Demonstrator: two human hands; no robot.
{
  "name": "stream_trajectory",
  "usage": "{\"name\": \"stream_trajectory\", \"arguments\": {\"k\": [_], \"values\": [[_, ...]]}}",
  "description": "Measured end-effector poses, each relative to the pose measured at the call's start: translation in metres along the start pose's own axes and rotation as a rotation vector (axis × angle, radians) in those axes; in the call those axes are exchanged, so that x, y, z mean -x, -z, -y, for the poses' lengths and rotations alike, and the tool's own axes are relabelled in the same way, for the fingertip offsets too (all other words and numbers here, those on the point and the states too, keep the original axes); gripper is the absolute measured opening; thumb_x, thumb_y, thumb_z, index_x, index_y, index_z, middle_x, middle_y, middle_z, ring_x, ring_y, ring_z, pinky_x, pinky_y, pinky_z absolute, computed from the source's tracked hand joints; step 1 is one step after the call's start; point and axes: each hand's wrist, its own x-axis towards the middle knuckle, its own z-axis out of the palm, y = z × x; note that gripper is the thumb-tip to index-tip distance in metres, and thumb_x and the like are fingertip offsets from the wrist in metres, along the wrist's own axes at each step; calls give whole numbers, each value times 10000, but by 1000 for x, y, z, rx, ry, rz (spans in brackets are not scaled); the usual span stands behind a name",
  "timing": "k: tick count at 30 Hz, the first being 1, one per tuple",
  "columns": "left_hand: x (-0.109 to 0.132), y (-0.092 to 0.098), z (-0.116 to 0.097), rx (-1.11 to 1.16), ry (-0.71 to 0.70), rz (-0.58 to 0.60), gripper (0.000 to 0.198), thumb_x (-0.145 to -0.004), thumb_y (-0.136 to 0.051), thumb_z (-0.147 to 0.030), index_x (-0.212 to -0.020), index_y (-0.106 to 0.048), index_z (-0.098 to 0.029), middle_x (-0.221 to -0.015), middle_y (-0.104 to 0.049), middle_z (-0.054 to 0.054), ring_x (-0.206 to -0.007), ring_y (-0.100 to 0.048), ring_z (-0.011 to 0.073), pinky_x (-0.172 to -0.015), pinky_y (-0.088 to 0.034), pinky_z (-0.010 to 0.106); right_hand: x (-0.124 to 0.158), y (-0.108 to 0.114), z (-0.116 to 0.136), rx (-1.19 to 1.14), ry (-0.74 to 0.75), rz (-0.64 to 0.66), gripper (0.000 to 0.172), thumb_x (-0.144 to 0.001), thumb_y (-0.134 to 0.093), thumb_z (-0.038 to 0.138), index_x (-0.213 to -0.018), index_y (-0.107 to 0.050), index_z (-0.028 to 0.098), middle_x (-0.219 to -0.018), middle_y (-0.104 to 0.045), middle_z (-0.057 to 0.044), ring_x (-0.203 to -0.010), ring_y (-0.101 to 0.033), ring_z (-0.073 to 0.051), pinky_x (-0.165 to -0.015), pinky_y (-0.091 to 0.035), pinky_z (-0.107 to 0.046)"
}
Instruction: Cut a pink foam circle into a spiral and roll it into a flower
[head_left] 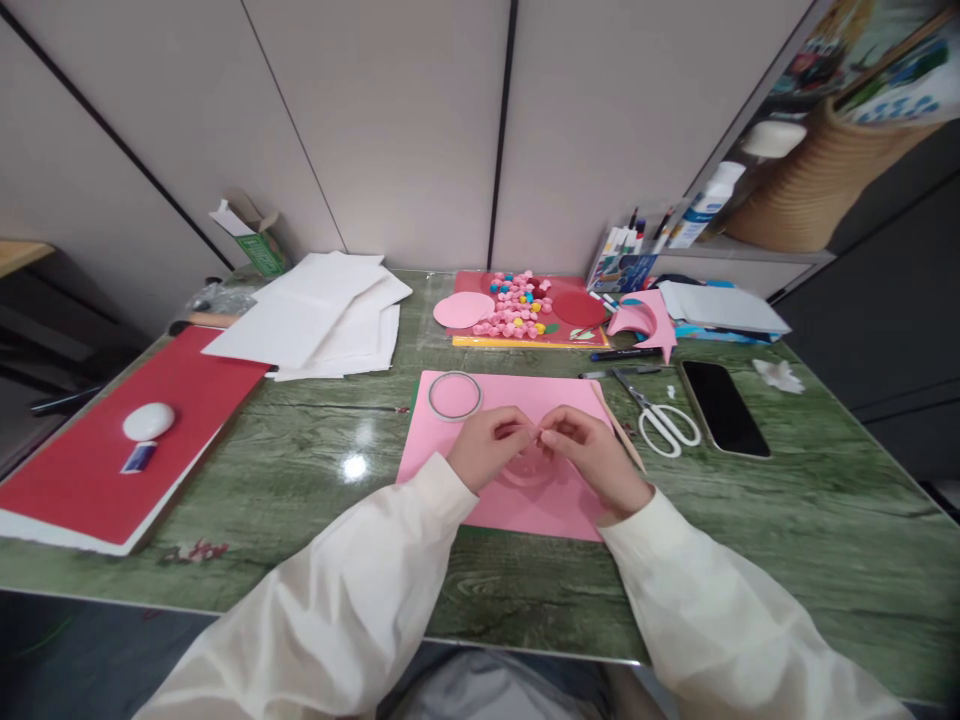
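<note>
Both hands meet above a pink sheet [435,450] lying on the green table. My left hand [491,445] has its fingers pinched together, and my right hand [592,455] is pinched right beside it. Whatever sits between the fingertips is too small to make out. Beneath them, a round pink piece [525,470] rests on the sheet, partly covered by the hands. A roll of tape [455,396] lies on the sheet's upper left. Behind the sheet, many small pink, yellow and blue pieces [517,305] are heaped on red paper, with a pink disc [463,310] to their left.
White-handled scissors [667,428] and a black phone [724,408] lie to the right. White papers [307,310] and a red sheet [127,440] with a white oval object [148,422] are left. Pens [626,245] stand in a box at the back right.
</note>
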Motion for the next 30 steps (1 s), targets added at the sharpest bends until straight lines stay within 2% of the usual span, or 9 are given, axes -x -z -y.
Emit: {"name": "stream_trajectory", "arguments": {"k": [8, 22, 30], "values": [[1, -1, 2, -1, 8, -5, 108, -734, -507, -227, -705, -555, -135, -620, -541, -3, -587, -511, 99, -577, -403, 218, -2, 0, -1, 39, -4, -25, 173, -755, -560, 322, -799, -590, 157, -685, -587, -8, -568, -532, -109, -550, -446, -239], [0, 0, 2, 1, 24, -25, 185, -744, -513, -308, -714, -567, -134, -610, -549, 2, -569, -513, 101, -552, -404, 216, -1, 2, -4, -62, -41, 7, 219, -791, -509, 359, -853, -612, 176, -725, -599, -14, -577, -550, -118, -561, -448, -246], [1, 0, 2, 18, 4, -30, 135, -749, -500, -250, -711, -556, -133, -608, -542, -1, -570, -512, 98, -558, -401, 215, -1, -1, -4, -47, -27, -30, 141, -744, -594, 291, -824, -594, 176, -702, -604, -2, -584, -544, -111, -556, -432, -227]]}}
